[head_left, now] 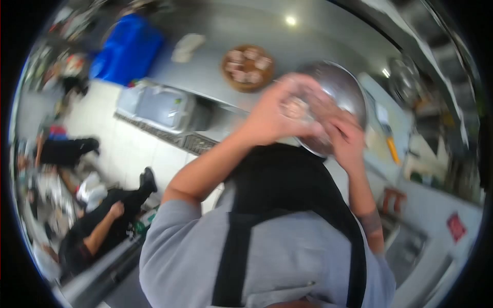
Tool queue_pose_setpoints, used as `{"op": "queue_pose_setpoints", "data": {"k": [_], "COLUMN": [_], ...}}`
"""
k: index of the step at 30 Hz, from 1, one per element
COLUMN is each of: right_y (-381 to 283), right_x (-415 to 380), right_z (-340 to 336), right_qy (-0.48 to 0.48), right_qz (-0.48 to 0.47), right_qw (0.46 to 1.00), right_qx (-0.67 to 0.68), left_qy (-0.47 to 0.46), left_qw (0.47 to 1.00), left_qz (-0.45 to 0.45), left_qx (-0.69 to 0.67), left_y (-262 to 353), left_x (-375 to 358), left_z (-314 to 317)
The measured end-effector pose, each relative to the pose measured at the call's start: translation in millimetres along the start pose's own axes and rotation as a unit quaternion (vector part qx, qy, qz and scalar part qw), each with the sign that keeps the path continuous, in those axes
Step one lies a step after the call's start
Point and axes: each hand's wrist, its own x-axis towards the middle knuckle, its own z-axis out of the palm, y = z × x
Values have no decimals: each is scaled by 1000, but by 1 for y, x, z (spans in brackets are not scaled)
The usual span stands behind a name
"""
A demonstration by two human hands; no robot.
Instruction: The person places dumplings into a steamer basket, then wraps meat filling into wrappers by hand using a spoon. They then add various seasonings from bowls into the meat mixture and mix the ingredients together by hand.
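Both my hands are together over a large metal bowl (339,84), which stands near the counter's front edge. My left hand (287,110) curls around a pale pinkish lump (295,108), blurred by motion. My right hand (344,131) is beside it with its fingers bent at the lump's right side; whether they hold anything is hidden. Left of the bowl, a round brown tray (247,87) bears several pinkish pieces (263,62) set around it.
A blue bag (126,49) and a white cloth (188,47) lie on the metal counter (210,72). Below stands a grey bin (159,108). A knife with an orange handle (393,150) lies on a board at right. Two people (97,226) are at lower left.
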Motion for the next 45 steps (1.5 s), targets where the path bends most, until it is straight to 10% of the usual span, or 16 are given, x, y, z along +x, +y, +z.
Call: {"op": "queue_pose_setpoints", "data": {"k": [5,9,16,22,25,34,40,43,45], "right_y": [11,18,3,2,-9,-11,-1,5,2], "right_x": [11,17,42,48,47,51,45,46,48], "right_z": [12,18,44,56,57,52,55,54,53], "right_qy": [-36,-74,-131,-164,-161,-179,-154,-158,-161], "right_qz": [28,-5,-53,-59,-45,-44,-29,-42,-43], "right_qw": [998,991,970,963,962,962,964,965,965], "right_qx": [42,111,195,205,217,199,216,205,204], "left_qy": [-74,17,141,161,189,87,169,33,22], "left_qw": [996,999,986,980,981,994,981,995,999], "left_qz": [49,-34,85,-111,37,-67,72,74,-38], "left_qx": [3,27,35,-22,-20,-24,69,62,6], "left_y": [16,27,31,39,49,35,51,35,33], "left_x": [-8,-26,-52,-74,-77,-73,-69,-64,-64], "left_z": [-18,-8,-17,-15,-14,-24,-25,-39,-37]}}
